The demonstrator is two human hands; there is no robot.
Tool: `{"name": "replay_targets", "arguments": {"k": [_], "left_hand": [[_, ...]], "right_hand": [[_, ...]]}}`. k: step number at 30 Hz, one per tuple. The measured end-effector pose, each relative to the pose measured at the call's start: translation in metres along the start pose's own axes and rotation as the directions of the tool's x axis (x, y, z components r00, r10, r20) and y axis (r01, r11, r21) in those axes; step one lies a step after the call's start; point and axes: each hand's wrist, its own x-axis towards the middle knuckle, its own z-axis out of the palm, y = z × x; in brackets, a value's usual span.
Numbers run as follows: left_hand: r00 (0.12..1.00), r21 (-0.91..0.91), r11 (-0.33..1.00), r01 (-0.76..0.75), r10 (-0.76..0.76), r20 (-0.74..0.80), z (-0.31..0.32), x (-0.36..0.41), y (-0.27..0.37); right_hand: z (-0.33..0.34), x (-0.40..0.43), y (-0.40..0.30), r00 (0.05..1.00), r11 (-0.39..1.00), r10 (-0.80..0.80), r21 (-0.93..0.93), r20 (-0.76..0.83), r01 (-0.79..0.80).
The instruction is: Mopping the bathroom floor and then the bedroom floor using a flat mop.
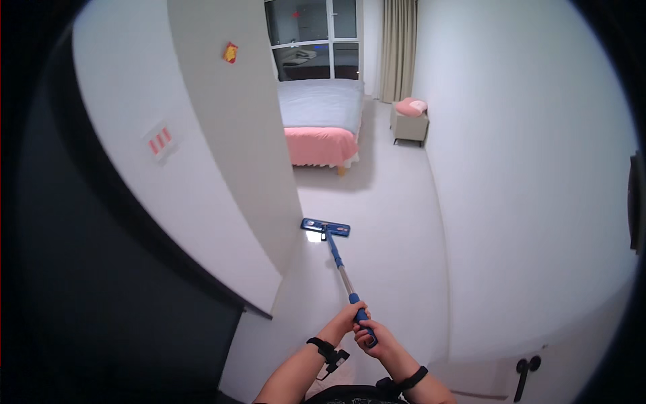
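Both of my hands grip the blue handle of a flat mop. My left hand is wrapped around the upper part of the grip, and my right hand holds it just behind, close to the handle's end. A metal pole runs forward from the grip to the mop's blue rectangular head. That head lies flat on the pale floor, its left end by the corner of the grey wall. The mop pad under the head is mostly hidden.
Ahead stands a bed with a pink skirt below a window. A nightstand carrying a pink cushion is beside the right wall. A dark panel fills the left; a black door handle is at lower right.
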Motion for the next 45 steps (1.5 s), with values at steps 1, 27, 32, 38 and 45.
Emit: {"name": "replay_targets", "arguments": {"k": [1, 27, 32, 38, 45], "left_hand": [[1.0, -0.196, 0.981, -0.013, 0.011, -0.014, 0.003, 0.024, 0.009], [0.981, -0.343, 0.934, 0.103, -0.153, -0.122, -0.012, 0.382, 0.312], [0.979, -0.249, 0.962, 0.113, -0.15, -0.136, -0.062, 0.452, 0.355], [0.972, -0.384, 0.919, 0.088, -0.163, -0.169, -0.078, 0.554, 0.417], [0.938, -0.629, 0.769, 0.114, -0.292, -0.187, -0.07, 0.607, 0.449]], "right_hand": [[0.016, 0.0, -0.02, 1.0, 1.0, -0.013, -0.005, -0.004, 0.013], [0.226, 0.202, -0.385, 0.891, 0.152, -0.416, -0.98, -0.185, -0.132], [0.203, 0.283, -0.425, 0.774, -0.597, -0.599, -0.759, 0.204, -0.261], [0.251, 0.263, -0.505, 0.742, -0.32, -0.666, -0.927, 0.072, -0.197], [0.294, 0.282, -0.558, 0.74, -0.208, -0.658, -0.91, -0.14, -0.358]]}}
